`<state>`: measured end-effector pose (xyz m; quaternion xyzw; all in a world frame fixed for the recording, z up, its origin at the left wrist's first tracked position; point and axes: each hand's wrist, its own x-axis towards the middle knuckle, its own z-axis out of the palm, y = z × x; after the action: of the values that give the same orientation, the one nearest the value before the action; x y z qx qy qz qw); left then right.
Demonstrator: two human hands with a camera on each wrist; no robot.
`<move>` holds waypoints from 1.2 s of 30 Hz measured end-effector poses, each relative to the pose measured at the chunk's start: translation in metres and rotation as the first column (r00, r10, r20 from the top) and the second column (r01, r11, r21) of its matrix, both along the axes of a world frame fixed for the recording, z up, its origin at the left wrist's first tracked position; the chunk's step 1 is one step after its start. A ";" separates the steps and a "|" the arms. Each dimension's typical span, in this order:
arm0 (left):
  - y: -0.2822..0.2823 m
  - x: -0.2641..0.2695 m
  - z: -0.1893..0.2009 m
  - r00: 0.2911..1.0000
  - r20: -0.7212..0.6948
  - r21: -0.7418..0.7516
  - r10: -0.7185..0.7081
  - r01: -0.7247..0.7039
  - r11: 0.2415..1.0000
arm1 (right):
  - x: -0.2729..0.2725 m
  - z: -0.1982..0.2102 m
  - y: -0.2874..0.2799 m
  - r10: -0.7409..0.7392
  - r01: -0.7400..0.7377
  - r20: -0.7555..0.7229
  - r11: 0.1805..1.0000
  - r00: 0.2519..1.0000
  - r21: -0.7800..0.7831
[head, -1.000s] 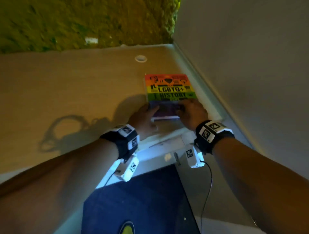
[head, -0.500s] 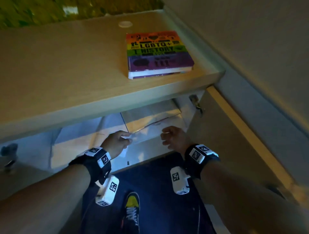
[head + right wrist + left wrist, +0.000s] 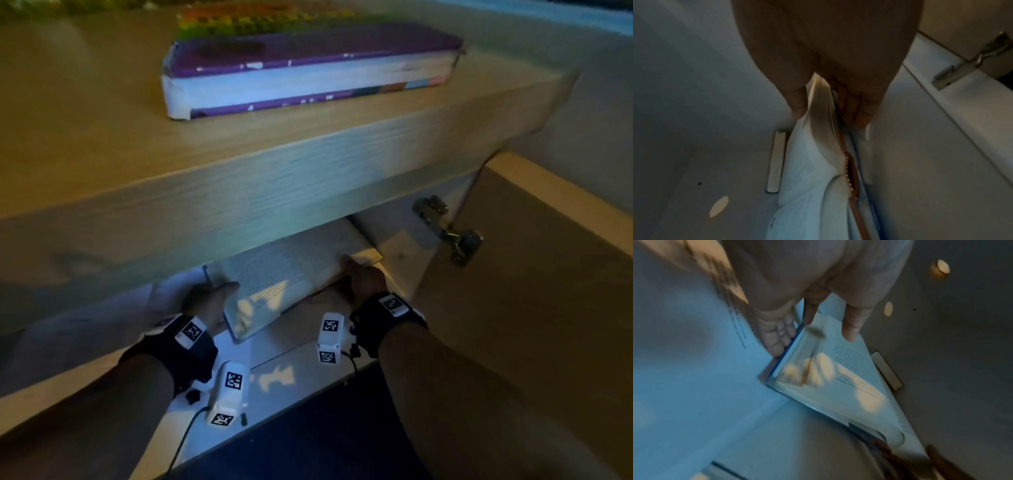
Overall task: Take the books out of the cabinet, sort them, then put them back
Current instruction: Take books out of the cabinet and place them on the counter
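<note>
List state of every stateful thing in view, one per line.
open book: lying open in the cabinet, gripped at both side edges
left hand: grips its left edge
right hand: grips its right edge
purple book: closed, flat on the cabinet top
cabinet door: open

Print on the open book (image 3: pixel 274 274) is too blurred to read.

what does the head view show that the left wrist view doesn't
Only the head view shows the rainbow-covered book lying flat on the cabinet top, the metal hinge, and the right hand gripping its side of the open book. Only the left wrist view shows the left fingers tucked under the blue cover edge. Both show the open book inside the cabinet, with the left hand holding it.
</note>
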<state>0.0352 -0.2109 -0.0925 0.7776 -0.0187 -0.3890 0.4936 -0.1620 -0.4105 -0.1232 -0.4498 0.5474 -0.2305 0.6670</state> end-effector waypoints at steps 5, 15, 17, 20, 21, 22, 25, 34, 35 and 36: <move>-0.006 -0.006 0.033 0.995 -0.083 -0.206 -0.051 0.033 0.978 | 0.015 -0.036 -0.014 -0.086 0.087 0.059 0.996 0.995 -0.026; -0.044 -0.053 0.047 0.917 0.231 0.034 -0.324 0.326 0.945 | -0.024 0.034 0.100 -0.024 -0.096 0.390 0.954 0.921 0.286; -0.039 -0.056 0.035 0.961 0.103 -0.002 -0.255 0.257 0.967 | -0.037 0.035 0.108 -0.058 -0.106 0.404 0.922 0.913 0.373; -0.024 -0.080 0.054 0.968 -0.164 -0.059 -0.192 0.185 0.981 | -0.057 0.044 0.116 -0.060 -0.135 0.396 0.884 0.916 0.448; -0.018 -0.089 0.064 0.953 -0.214 -0.065 -0.214 0.205 0.977 | -0.066 0.049 0.121 -0.046 -0.156 0.408 0.881 0.912 0.447; -0.012 -0.093 0.071 0.946 -0.232 -0.083 -0.225 0.211 0.974 | -0.074 0.058 0.126 -0.042 -0.169 0.425 0.879 0.904 0.447; 0.014 -0.113 0.106 0.955 -0.225 -0.130 -0.195 0.169 0.977 | -0.104 0.089 0.138 -0.093 -0.135 0.467 0.892 0.879 0.431; 0.118 -0.223 0.275 0.949 -0.086 -0.127 -0.305 0.293 0.948 | -0.212 0.260 0.189 0.204 -0.287 0.283 0.912 0.937 0.292; 0.131 -0.239 0.302 0.941 -0.052 -0.125 -0.334 0.326 0.937 | -0.228 0.289 0.197 0.266 -0.320 0.243 0.921 0.933 0.223; 0.136 -0.249 0.315 0.932 -0.034 -0.140 -0.362 0.354 0.925 | -0.239 0.303 0.198 0.313 -0.356 0.228 0.916 0.922 0.182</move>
<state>-0.2138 -0.0750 0.2225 0.7149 -0.1712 -0.4933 0.4650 -0.4006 -0.2123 0.1799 -0.4360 0.4165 -0.0930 0.7924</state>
